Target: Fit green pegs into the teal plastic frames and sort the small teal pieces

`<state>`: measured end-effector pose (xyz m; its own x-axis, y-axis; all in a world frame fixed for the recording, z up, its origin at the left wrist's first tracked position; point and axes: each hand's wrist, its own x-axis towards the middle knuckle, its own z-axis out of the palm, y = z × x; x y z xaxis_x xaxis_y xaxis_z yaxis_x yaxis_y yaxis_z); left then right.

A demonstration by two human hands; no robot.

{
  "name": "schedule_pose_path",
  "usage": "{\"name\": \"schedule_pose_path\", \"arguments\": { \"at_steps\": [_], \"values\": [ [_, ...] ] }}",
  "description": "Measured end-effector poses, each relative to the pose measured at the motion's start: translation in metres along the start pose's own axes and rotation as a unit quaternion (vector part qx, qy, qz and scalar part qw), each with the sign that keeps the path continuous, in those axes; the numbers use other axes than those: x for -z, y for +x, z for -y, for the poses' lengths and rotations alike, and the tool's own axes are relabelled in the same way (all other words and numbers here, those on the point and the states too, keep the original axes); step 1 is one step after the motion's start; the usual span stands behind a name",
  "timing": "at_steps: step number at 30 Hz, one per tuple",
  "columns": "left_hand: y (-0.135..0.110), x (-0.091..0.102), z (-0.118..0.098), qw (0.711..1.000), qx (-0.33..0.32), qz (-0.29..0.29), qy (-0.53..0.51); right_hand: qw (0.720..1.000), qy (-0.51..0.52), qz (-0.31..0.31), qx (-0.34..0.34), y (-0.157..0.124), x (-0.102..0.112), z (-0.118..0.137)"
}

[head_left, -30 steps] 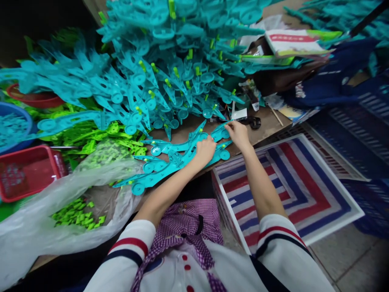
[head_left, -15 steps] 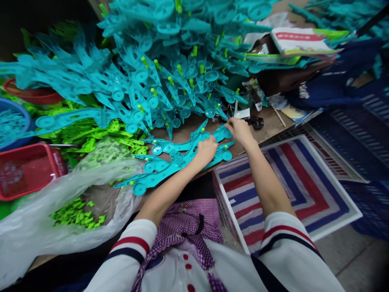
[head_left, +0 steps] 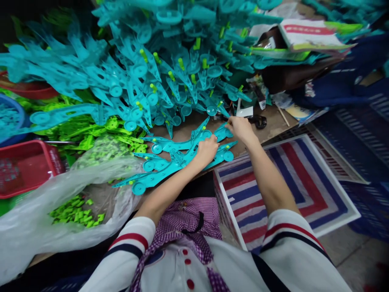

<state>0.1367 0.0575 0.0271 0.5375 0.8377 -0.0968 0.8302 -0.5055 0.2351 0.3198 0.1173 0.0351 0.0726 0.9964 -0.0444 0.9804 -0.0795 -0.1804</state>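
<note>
Several long turquoise plastic pieces with round discs and small green pegs lie side by side on the near edge of the table. My left hand is closed around the middle of one of them, its fingers curled. To its right, my right hand pinches the raised end of a turquoise plastic piece. Its fingertips hide whatever small part may be between them. Behind both hands rises a big heap of similar turquoise pieces, many with green pegs standing up.
At left, a clear plastic bag holds small green clips. Beyond it are a red basket, a blue basin and green plastic pieces. A white-rimmed crate with a striped cover stands at right, below table height.
Both hands stay in nearly the same place on the turquoise pieces. The right fingertips have shifted very slightly, and the view has moved a little.
</note>
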Motion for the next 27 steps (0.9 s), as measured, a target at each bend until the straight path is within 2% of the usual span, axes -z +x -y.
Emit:
{"name": "schedule_pose_path", "arguments": {
  "at_steps": [2, 4, 7, 9, 11, 12, 13, 14, 16, 18, 20, 24, 27],
  "values": [
    [0.0, 0.001, -0.001, 1.0, 0.001, 0.002, 0.001, 1.0, 0.018, 0.0, -0.009, -0.002, 0.002, 0.001],
    [0.0, 0.004, -0.003, 1.0, 0.008, 0.006, -0.001, 0.997, 0.072, -0.025, -0.008, -0.01, 0.003, -0.001],
    [-0.005, 0.019, -0.004, 1.0, 0.007, 0.017, -0.02, 0.969, 0.205, -0.138, 0.005, -0.046, 0.001, -0.004],
    [-0.014, 0.035, 0.004, 0.998, -0.017, 0.007, -0.053, 0.918, 0.312, -0.244, -0.038, -0.091, -0.006, 0.005],
    [-0.026, 0.055, 0.022, 0.996, -0.029, -0.02, -0.083, 0.83, 0.438, -0.31, -0.15, -0.147, -0.022, 0.027],
    [-0.032, 0.064, 0.034, 0.995, -0.016, -0.033, -0.089, 0.776, 0.515, -0.296, -0.212, -0.176, -0.033, 0.043],
    [-0.036, 0.071, 0.048, 0.995, 0.012, -0.036, -0.087, 0.716, 0.601, -0.24, -0.263, -0.203, -0.045, 0.06],
    [-0.038, 0.077, 0.063, 0.996, 0.047, -0.025, -0.076, 0.651, 0.684, -0.147, -0.294, -0.226, -0.057, 0.077],
    [-0.039, 0.079, 0.088, 0.992, 0.119, 0.022, -0.041, 0.606, 0.737, -0.049, -0.294, -0.255, -0.074, 0.109],
    [-0.038, 0.072, 0.102, 0.99, 0.121, 0.072, -0.019, 0.582, 0.765, 0.0, -0.277, -0.262, -0.08, 0.132],
    [-0.039, 0.06, 0.102, 0.993, 0.087, 0.082, -0.019, 0.558, 0.786, 0.02, -0.265, -0.256, -0.077, 0.144],
    [-0.055, 0.042, 0.077, 0.996, 0.044, 0.066, -0.041, 0.533, 0.808, 0.03, -0.25, -0.242, -0.061, 0.158],
    [-0.072, 0.039, 0.058, 0.996, 0.016, 0.068, -0.048, 0.514, 0.822, -0.013, -0.246, -0.246, -0.056, 0.174]
  ]
}}
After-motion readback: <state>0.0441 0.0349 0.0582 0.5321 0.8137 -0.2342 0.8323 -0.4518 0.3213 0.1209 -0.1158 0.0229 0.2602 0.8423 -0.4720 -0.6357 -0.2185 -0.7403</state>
